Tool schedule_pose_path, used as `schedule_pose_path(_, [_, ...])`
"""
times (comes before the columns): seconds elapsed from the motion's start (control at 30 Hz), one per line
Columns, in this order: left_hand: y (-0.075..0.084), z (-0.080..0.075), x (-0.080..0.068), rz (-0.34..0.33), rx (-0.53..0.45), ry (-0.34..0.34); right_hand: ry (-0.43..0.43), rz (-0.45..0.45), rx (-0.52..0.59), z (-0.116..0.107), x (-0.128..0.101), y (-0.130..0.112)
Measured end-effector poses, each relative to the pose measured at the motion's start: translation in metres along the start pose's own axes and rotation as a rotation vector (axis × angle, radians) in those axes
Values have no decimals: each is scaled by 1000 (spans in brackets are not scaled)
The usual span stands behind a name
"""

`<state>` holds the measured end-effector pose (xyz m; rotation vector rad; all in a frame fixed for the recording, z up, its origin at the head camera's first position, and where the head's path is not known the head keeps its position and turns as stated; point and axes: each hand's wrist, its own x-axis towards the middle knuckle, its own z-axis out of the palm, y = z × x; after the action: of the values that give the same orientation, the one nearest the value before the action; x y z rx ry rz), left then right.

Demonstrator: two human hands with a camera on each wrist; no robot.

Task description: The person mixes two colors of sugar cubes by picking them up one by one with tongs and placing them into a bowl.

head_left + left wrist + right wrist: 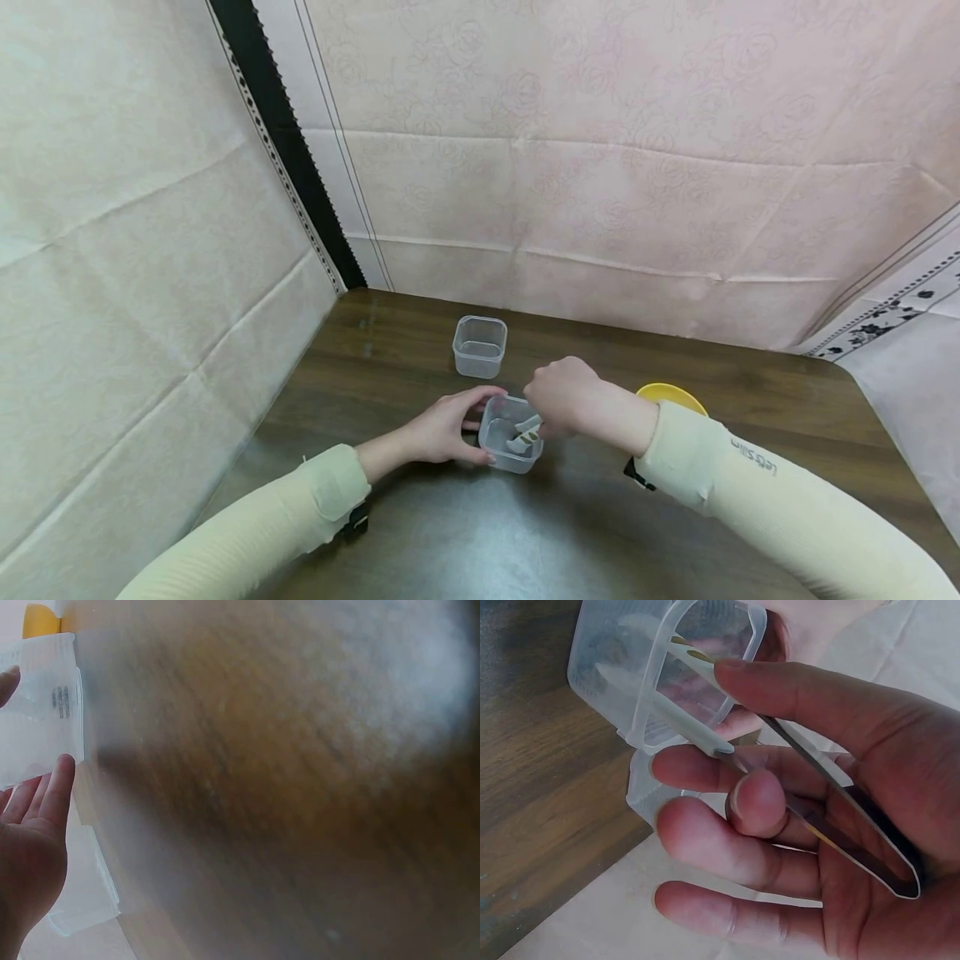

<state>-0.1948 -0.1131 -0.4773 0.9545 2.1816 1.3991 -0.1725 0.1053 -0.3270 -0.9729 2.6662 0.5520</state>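
A small clear plastic container (pixel 512 437) stands on the dark wooden table (pixel 465 533) in the head view. My left hand (pixel 450 429) grips its left side, thumb and fingers curled round the wall. My right hand (pixel 561 400) hovers over its right rim and holds metal tongs (pixel 832 802) with pale tips. The tips (pixel 525 432) reach down inside the container (pixel 630 682). In the left wrist view my left hand (pixel 30 840) touches the clear container (pixel 41 712); the rest is blurred table.
A second clear container (pixel 480 346) stands open farther back on the table. A yellow round object (pixel 672 397) lies behind my right wrist. Pale cloth walls close in at the left and back; the table edge runs along the right.
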Motion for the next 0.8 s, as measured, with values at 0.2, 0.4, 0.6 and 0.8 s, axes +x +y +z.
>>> schedule_pose_path(0.2, [1,0,-1,-30,7,1,1,-16,-5,3,3,-3])
schedule_pose_path(0.4, [2,1,-1,-17,6,-4,-4,-13,1,7,5,-5])
schedule_pose_path(0.6, [3,0,-1,-26,0,-4,31,-37,8,11,4,-3])
schedule_pose_path(0.8, [2,1,0,-18,-4,0,77,-60,31,13,1,2])
